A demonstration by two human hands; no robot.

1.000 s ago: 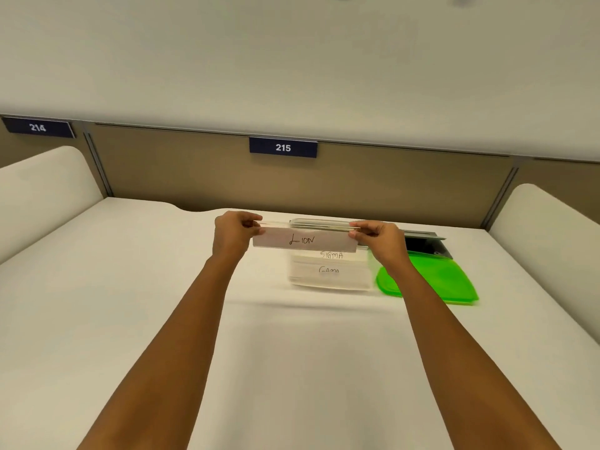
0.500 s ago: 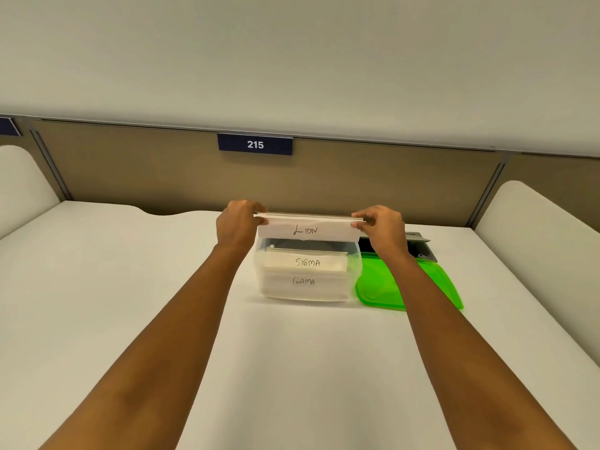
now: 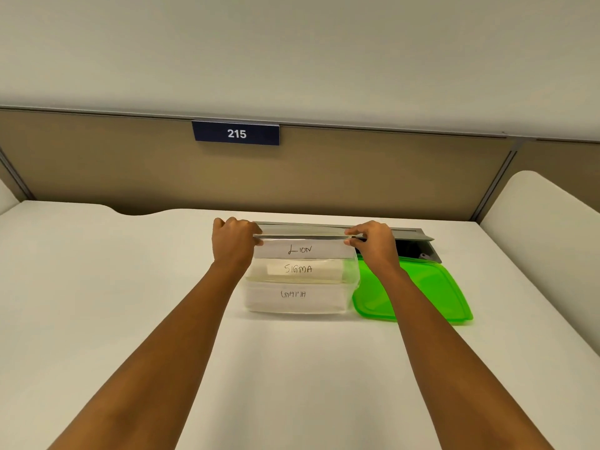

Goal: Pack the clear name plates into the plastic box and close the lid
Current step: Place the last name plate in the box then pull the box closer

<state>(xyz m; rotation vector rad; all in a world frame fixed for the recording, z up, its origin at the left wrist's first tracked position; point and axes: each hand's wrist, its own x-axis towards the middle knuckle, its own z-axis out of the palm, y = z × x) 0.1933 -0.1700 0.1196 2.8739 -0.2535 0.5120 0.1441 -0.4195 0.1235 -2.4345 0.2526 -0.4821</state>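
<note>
Name plate marked LION point(image 3: 303, 250) is hanging level over the back part of the clear plastic box point(image 3: 302, 289), with its long axis running left to right, parallel to the box's long side. I am holding it by both short ends. My left hand point(image 3: 234, 245) is pinching the left end between thumb and fingers, and my right hand point(image 3: 373, 243) is pinching the right end the same way. Both hands are sitting at equal height, so the plate is staying flat along its top edge.

Two more plates, marked SIGMA point(image 3: 298, 269) and a word I cannot read point(image 3: 293, 294), are already lying inside the box, in front of and below the one I am holding. The box opening lies straight below the grip, so the coming move is judged to be a plain vertical lowering, with both ends clearing the side walls together.

Green lid point(image 3: 418, 292) is lying on the tabletop point(image 3: 113, 287), touching the box's right side, nearer my right hand.
</note>
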